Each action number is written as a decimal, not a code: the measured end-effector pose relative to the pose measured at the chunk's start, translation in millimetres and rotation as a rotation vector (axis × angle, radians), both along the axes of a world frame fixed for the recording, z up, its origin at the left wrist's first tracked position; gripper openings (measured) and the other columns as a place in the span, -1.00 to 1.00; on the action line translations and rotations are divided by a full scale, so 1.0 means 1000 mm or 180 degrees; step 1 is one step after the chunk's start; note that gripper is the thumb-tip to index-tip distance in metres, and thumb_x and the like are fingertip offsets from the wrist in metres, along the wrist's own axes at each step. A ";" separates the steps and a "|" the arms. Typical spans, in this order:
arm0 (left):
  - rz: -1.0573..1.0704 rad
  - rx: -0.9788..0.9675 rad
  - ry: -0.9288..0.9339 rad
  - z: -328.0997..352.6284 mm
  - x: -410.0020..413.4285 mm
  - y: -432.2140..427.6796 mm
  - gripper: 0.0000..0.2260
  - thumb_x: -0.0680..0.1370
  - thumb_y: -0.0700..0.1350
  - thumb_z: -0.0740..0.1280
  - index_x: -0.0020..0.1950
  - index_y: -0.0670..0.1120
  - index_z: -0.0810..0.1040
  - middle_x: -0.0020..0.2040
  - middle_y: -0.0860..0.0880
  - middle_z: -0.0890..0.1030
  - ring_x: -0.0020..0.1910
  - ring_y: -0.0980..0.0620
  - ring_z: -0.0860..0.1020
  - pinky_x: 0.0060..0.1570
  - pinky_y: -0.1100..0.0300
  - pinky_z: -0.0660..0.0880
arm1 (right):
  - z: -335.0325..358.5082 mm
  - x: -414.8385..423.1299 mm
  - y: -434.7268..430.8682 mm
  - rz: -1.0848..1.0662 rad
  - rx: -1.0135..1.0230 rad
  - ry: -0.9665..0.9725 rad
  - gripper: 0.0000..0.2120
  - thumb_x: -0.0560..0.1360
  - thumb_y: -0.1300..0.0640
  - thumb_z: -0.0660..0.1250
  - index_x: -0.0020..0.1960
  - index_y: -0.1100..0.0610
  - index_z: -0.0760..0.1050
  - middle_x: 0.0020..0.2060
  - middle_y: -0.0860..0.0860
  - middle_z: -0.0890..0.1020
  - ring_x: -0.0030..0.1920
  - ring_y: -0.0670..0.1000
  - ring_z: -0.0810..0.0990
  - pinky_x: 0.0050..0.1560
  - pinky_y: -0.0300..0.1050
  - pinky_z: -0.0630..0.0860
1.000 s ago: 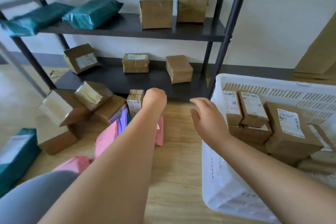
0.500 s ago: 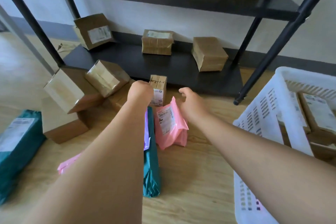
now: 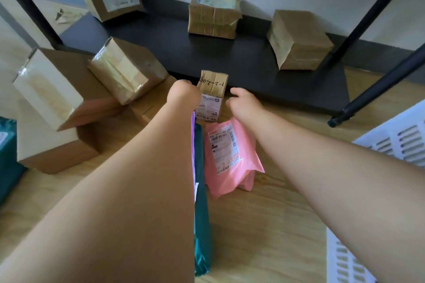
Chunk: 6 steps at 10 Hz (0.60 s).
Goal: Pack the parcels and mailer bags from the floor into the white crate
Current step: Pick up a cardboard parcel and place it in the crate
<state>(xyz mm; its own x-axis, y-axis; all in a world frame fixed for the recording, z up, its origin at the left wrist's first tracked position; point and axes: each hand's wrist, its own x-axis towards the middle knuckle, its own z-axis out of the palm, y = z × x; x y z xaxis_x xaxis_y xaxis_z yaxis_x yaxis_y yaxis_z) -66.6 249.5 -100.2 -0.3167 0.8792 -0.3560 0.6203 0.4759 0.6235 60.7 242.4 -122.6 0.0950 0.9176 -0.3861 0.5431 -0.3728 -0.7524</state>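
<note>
A small upright brown box (image 3: 212,89) with handwriting on its top stands on the wooden floor in front of the low black shelf. My left hand (image 3: 182,94) is against its left side, fingers hidden behind the hand. My right hand (image 3: 245,104) hovers just right of the box, thumb pointing toward it, a small gap between them. Below my right hand lies a pink mailer bag (image 3: 230,156). A teal mailer bag (image 3: 202,213) with a purple one (image 3: 192,142) beside it lies along my left forearm. The white crate (image 3: 395,138) shows at the right edge.
Three larger brown boxes (image 3: 127,71) (image 3: 49,89) (image 3: 55,147) are piled on the floor at left, with another teal bag (image 3: 7,156) at the left edge. The black shelf (image 3: 241,60) carries three boxes. Its slanted black posts (image 3: 377,89) stand between the parcels and the crate.
The view has tipped down and moved closer. Both hands have reached forward from near the crate to either side of the small upright box.
</note>
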 end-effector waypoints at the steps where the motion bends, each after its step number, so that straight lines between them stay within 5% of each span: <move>1: 0.0049 0.0028 -0.0138 -0.030 -0.006 0.014 -0.68 0.62 -0.22 0.14 0.34 -0.22 0.47 0.30 -0.21 0.52 0.28 -0.18 0.49 0.24 0.03 0.44 | -0.011 -0.002 0.012 0.0003 -0.0113 0.0044 -0.47 0.60 0.22 0.16 0.54 0.03 0.20 0.49 0.02 0.31 0.45 0.10 0.32 0.32 -0.11 0.29; 2: -0.0156 -0.0052 -0.0209 -0.034 -0.004 0.016 -0.70 0.62 -0.25 0.13 0.33 -0.18 0.47 0.25 -0.20 0.54 0.19 -0.17 0.53 0.17 0.07 0.46 | -0.014 -0.006 0.016 0.0158 -0.0239 0.0009 -0.51 0.60 0.23 0.14 0.51 0.03 0.28 0.44 0.04 0.39 0.38 0.11 0.39 0.23 -0.12 0.37; 3: -0.0176 -0.0087 -0.0335 -0.031 0.000 0.018 -0.73 0.60 -0.29 0.15 0.26 -0.18 0.49 0.18 -0.17 0.56 0.12 -0.15 0.56 0.17 0.04 0.52 | -0.013 -0.008 0.017 0.0241 -0.0235 0.0015 -0.65 0.58 0.21 0.16 0.31 0.02 0.50 0.15 0.00 0.59 0.07 0.05 0.52 -0.17 -0.21 0.42; 4: 0.0086 -0.0023 -0.0653 -0.030 0.002 0.016 -0.72 0.59 -0.29 0.18 0.27 -0.14 0.52 0.16 -0.13 0.58 0.12 -0.15 0.57 0.17 -0.02 0.53 | -0.007 -0.003 0.014 0.0169 -0.0210 0.0159 -0.68 0.58 0.24 0.15 0.22 0.02 0.56 0.04 -0.02 0.64 0.01 0.02 0.55 -0.03 -0.13 0.51; 6: 0.0381 0.0341 -0.1260 0.002 0.015 0.005 -0.63 0.54 -0.34 0.26 0.28 0.00 0.53 0.12 -0.04 0.60 0.02 -0.04 0.59 0.02 0.07 0.61 | 0.028 0.018 -0.004 -0.0105 -0.0111 0.0408 -0.75 0.58 0.31 0.15 -0.01 0.07 0.55 -0.16 0.01 0.64 -0.13 0.00 0.59 -0.17 -0.19 0.50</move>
<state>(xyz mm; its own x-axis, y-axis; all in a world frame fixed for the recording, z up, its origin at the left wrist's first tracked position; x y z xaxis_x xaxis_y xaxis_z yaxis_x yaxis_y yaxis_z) -51.4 254.8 -97.7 -0.2760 0.8832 -0.3791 0.2674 0.4494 0.8523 78.9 238.2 -94.1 0.0728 0.9005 -0.4286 0.4302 -0.4161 -0.8011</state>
